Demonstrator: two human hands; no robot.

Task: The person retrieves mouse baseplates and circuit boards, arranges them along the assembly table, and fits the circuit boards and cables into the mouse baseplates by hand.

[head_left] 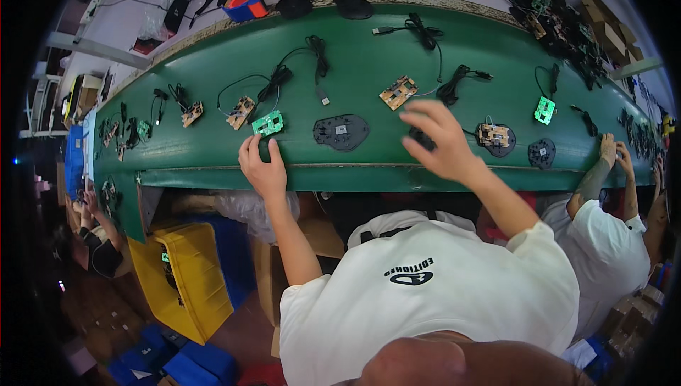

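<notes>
At the belt's near edge, my left hand (264,168) has its fingers and thumb apart, with fingertips right by the near edge of a green circuit board (268,124). My right hand (447,143) reaches in from the right, fingers stretched and thumb spread. Between them shows a dark piece (423,137), mostly hidden by the hand; whether I touch it I cannot tell. Just beyond the fingertips lies a brown circuit board (398,92) with a black cable. A black mouse bottom shell (342,132) rests between my hands. Another shell (505,149), right of my hand, carries a brown board.
A green conveyor belt (355,53) runs across, with more boards and USB cables (319,56). Tape rolls (245,5) and dark shells (353,6) lie along its far side. A yellow bin (202,280) stands below left. Co-workers' hands (608,150) are at the right.
</notes>
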